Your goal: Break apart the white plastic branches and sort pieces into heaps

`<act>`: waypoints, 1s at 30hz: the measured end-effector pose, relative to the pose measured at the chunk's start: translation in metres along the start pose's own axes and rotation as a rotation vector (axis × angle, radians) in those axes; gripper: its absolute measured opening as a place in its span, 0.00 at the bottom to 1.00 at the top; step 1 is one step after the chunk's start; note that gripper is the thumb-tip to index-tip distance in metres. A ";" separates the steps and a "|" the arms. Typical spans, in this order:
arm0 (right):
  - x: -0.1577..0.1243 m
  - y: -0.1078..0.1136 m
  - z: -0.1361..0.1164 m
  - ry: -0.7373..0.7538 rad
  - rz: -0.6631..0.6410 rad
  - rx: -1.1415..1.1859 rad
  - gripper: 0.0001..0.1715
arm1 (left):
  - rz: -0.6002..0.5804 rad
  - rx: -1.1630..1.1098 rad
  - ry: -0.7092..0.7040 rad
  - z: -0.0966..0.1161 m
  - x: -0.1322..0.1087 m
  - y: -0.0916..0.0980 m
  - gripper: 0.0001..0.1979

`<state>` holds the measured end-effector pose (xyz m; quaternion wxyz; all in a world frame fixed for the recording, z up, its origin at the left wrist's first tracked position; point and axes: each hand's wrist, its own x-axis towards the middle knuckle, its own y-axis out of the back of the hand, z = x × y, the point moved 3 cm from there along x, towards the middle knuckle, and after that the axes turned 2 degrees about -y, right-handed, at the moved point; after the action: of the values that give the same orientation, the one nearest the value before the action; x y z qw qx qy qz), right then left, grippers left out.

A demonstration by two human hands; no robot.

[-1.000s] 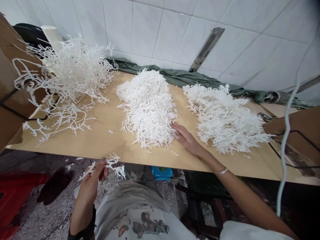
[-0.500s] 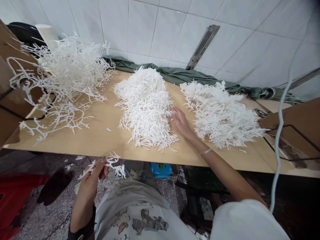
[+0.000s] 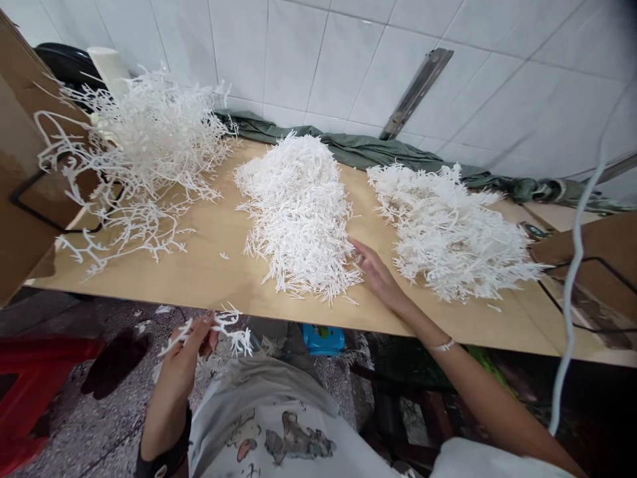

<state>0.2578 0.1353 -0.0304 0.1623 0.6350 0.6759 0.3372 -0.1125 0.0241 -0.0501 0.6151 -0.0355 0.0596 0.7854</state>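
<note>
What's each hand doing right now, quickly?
Left hand: closed, holding a branched white piece.
Right hand: at the edge of the middle white pile; whether it grips anything can't be told.

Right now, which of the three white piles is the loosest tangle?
The left pile: it sprawls in long, open, branching loops, while the middle pile and right pile are denser.

Matt plastic sprigs (image 3: 301, 212), wall tiles (image 3: 343, 63) — glossy
</note>
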 end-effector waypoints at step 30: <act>0.037 -0.169 -0.184 0.875 -0.428 -0.407 0.35 | 0.043 -0.041 0.026 0.008 -0.024 0.002 0.24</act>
<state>0.0070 0.1311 -0.0020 0.0501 0.2384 0.7158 0.6544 -0.1085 0.0012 -0.0389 0.5965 -0.0568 0.0522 0.7989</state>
